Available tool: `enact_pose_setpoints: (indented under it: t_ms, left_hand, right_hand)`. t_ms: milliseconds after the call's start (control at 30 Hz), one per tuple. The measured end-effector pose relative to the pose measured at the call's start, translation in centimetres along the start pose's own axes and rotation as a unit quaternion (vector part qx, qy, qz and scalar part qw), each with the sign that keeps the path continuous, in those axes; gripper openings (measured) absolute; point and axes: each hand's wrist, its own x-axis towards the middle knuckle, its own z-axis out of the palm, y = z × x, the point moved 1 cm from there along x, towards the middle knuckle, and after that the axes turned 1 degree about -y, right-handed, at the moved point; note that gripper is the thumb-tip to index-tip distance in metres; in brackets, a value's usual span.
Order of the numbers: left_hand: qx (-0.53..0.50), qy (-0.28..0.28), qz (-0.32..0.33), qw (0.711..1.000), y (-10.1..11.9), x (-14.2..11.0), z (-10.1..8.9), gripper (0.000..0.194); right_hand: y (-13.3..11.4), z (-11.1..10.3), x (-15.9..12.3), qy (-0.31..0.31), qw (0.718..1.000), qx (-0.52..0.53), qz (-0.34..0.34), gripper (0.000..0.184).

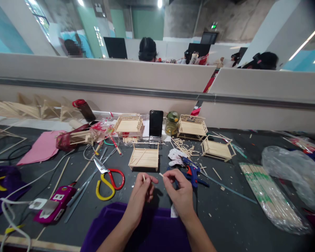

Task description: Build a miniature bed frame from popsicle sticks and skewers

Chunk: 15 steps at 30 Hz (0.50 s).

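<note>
My right hand (180,189) pinches a short wooden stick (161,175) between thumb and forefinger, its tip pointing left. Close beside it, my left hand (141,190) has its fingers curled around another small wooden stick (144,178). Just beyond both hands stands a miniature bed frame (144,158) built from thin sticks, with a few loose sticks lying on its slats. A blue glue gun (193,171) lies right behind my right hand. Scissors (110,178) with one red and one yellow handle rest left of my left hand.
More stick-built miniature furniture (191,126) stands at the back near a phone (156,124) and a green-lidded jar (172,123). Loose sticks (185,147) are scattered there. Bagged sticks (273,196) lie right; a purple power strip (56,203) with white cables lies left. Co-workers sit behind the partition (102,71).
</note>
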Motion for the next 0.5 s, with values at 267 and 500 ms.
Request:
enact_pose_setpoints:
  t_ms: [267,500]
  left_hand:
    - [0.100,0.009,-0.014,0.995,0.0,0.3,-1.5,0.042]
    - [0.029,-0.003,-0.015,0.999,0.5,-0.3,-1.1,0.028]
  right_hand:
    - [0.8,0.5,-0.2,-0.013,0.998,-0.059,0.001,0.014]
    - [0.6,0.7,-0.4,-0.008,1.000,-0.024,0.005,0.011]
